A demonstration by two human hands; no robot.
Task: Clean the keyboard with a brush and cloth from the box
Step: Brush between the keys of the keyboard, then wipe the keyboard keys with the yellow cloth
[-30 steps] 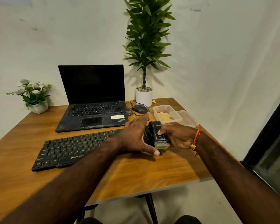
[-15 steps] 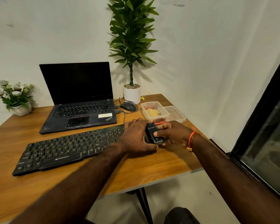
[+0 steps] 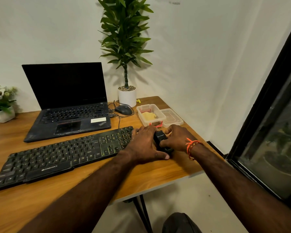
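A long black keyboard (image 3: 60, 157) lies across the wooden table (image 3: 154, 174). My left hand (image 3: 144, 145) rests flat over its right end, fingers spread and thumb on the wood. Just right of it my right hand (image 3: 176, 137) grips a small black brush (image 3: 160, 139) held low at the keyboard's right edge; its bristles are hidden. Behind the hands stands a clear plastic box (image 3: 161, 117) with a yellow cloth (image 3: 149, 116) inside.
The box's lid (image 3: 172, 117) lies beside it near the table's right edge. An open black laptop (image 3: 65, 101), a mouse (image 3: 123, 109) with its cable, a tall potted plant (image 3: 126, 47) and a small flower pot (image 3: 1, 105) stand at the back.
The brush was tilted up with its bristles showing; now it is lowered against the keyboard's right end. My head turned right, so everything has slid left in view.
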